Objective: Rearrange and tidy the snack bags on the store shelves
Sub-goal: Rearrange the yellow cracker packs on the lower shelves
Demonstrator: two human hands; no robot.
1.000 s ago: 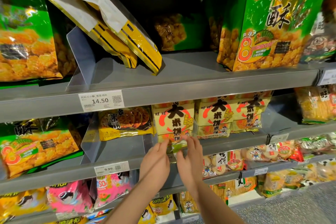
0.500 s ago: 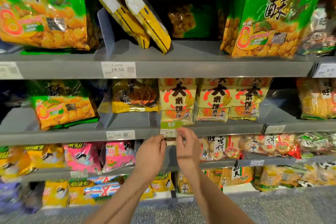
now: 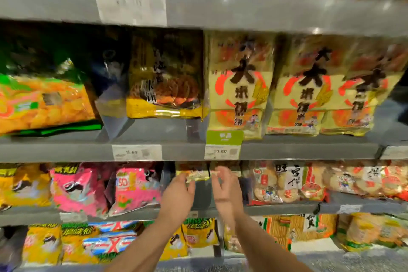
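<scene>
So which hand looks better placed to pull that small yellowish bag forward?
Probably the left hand: its fingers already touch the small yellowish bag. The right hand sits at its edge, fingers spread, though blur hides the grip.

**Shelves in front of me**

My left hand point(image 3: 179, 192) and right hand point(image 3: 227, 185) reach side by side into the third shelf point(image 3: 287, 207), at a small bag point(image 3: 196, 175). Rice-cracker bags point(image 3: 239, 86) stand on the shelf above point(image 3: 66, 150), price tags point(image 3: 221, 151) on its edge.
</scene>
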